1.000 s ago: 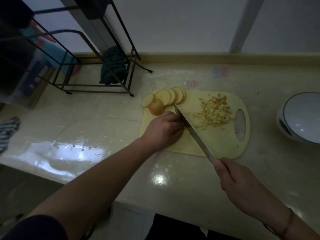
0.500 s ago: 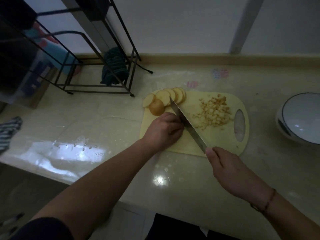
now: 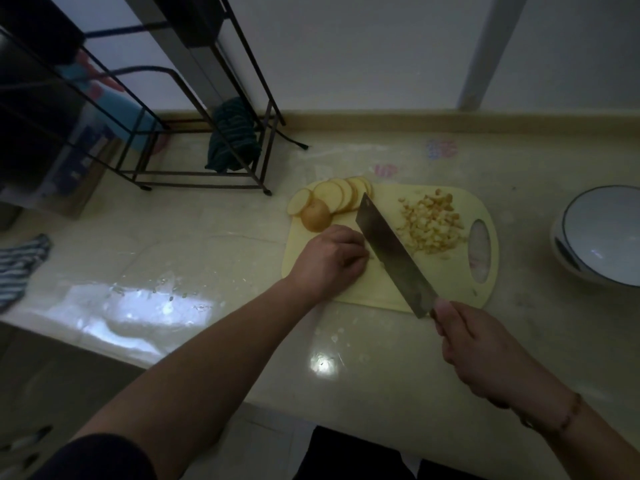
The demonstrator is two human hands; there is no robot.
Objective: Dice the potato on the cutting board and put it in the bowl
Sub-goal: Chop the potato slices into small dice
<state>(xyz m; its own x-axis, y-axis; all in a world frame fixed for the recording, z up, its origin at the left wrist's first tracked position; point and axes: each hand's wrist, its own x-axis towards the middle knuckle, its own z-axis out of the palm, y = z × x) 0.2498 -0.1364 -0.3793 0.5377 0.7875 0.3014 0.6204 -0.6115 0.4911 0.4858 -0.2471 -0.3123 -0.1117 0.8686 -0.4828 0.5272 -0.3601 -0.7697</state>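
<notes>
A pale yellow cutting board [image 3: 446,282] lies on the counter. Round potato slices [image 3: 334,195] fan out at its far left corner beside a potato end piece [image 3: 315,215]. A heap of diced potato [image 3: 429,225] sits at the board's right. My left hand [image 3: 329,259] rests curled on the board's left part, covering whatever potato lies under it. My right hand [image 3: 474,348] grips the handle of a cleaver [image 3: 391,254], whose broad blade lies tilted across the board right beside my left fingers. A white bowl [image 3: 602,233] stands at the far right.
A black wire rack [image 3: 194,140] with a dark cloth [image 3: 233,133] stands at the back left. A striped towel [image 3: 20,265] lies at the left edge. Wet patches shine on the counter [image 3: 145,299] in front of the board.
The cleaver's blade has tipped from edge-down to showing its flat side. My right hand drew back towards me. My left hand stayed in place.
</notes>
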